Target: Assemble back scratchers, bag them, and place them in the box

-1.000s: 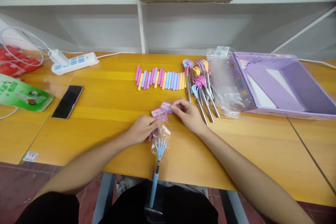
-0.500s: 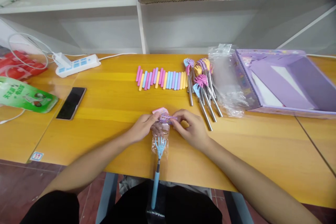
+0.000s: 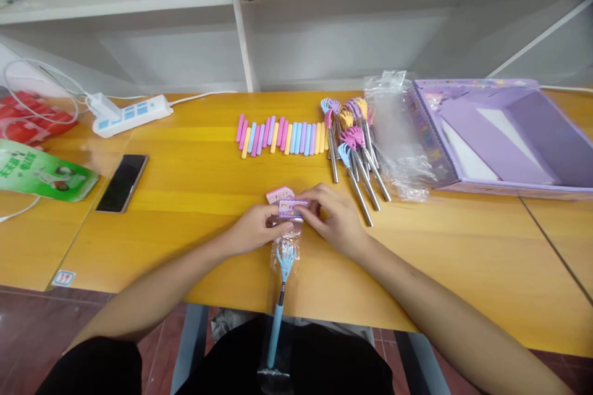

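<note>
A blue hand-shaped back scratcher [image 3: 283, 262] lies at the table's front edge, its claw inside a small clear bag [image 3: 286, 242] and its handle hanging over the edge. A pink and purple paper card [image 3: 288, 203] sits folded over the bag's top. My left hand [image 3: 254, 229] pinches the card and bag from the left. My right hand [image 3: 334, 218] pinches the same card from the right. Both hands are closed on it.
Behind lie a row of pastel handle sleeves [image 3: 282, 136], a pile of metal-stemmed scratchers [image 3: 354, 148], clear bags [image 3: 401, 136] and an open purple box [image 3: 500, 136]. At left are a phone [image 3: 121, 182], a power strip [image 3: 132, 114], a green packet [image 3: 41, 171].
The card was open between my hands a second ago; now it is folded down over the bag's top, and both hands have drawn together on it.
</note>
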Available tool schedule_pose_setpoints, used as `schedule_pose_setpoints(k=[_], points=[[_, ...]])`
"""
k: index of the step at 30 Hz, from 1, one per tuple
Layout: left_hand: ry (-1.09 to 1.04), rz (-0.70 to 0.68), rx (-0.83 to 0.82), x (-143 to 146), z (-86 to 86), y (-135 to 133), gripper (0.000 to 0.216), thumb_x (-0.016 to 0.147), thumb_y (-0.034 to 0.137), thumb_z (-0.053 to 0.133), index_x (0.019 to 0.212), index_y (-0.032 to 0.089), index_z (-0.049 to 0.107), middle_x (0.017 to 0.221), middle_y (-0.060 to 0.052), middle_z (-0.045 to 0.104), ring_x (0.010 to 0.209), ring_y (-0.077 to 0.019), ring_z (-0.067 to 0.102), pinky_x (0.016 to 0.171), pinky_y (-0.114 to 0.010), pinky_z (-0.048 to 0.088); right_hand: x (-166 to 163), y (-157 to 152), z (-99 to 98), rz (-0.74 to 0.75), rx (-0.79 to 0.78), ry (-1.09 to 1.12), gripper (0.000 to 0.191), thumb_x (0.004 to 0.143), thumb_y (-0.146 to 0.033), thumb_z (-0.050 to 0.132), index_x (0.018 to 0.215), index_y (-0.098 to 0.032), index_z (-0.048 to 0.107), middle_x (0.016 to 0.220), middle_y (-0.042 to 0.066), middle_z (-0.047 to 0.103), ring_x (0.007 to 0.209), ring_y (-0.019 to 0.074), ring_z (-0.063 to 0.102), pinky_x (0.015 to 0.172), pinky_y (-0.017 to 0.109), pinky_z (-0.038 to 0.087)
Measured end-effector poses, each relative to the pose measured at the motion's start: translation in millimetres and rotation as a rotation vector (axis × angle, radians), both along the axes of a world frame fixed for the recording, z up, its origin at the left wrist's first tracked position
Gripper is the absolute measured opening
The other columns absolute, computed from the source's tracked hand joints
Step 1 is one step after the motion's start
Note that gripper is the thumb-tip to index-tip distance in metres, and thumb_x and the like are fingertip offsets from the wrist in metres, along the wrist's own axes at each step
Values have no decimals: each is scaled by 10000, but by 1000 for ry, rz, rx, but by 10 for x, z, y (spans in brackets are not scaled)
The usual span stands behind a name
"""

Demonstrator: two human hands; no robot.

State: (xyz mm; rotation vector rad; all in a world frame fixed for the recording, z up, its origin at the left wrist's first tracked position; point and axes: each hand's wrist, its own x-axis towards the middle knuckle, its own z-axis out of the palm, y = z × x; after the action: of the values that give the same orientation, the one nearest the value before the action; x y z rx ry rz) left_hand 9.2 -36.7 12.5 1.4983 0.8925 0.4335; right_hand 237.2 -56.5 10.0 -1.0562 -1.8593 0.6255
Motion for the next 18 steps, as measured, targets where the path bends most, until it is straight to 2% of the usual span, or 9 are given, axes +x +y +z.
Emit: schedule_pose_setpoints(k=[6,11,15,18], points=[[1,6,-16,-2,-17,7,327,936,413,743,1094,132,795,994,-77,804,878,-204,730,810,-312,580,-24,-44,24,-53,38,0,78,1033,-320,690,1070,-251,682,916,44,683,716,164,601,666,334,523],[-65,-27,-37,7,6,10,323,956,383,738,1177,158,806,1122,-110,826,993,-220,764,907,-338,596,-35,-38,73,-124,41,39,80,1027,-298,699,1001,-249,642,852,21,650,683,154,591,651,327,507],[-36,-24,4,1,23,14,307,965,365,728,1175,156,809,1149,-118,828,1034,-228,768,936,-344,592,-20,-12,70,-49,-37,80,102,1038,-316,686,980,-243,644,815,12,644,659,149,586,631,321,491],[-43,-27,-26,-3,41,11,332,967,379,737,1205,156,798,1183,-122,824,1061,-232,772,954,-348,592,24,-11,55,-105,-103,173,115,1047,-353,671,1028,-244,642,838,17,657,676,155,605,656,334,515]])
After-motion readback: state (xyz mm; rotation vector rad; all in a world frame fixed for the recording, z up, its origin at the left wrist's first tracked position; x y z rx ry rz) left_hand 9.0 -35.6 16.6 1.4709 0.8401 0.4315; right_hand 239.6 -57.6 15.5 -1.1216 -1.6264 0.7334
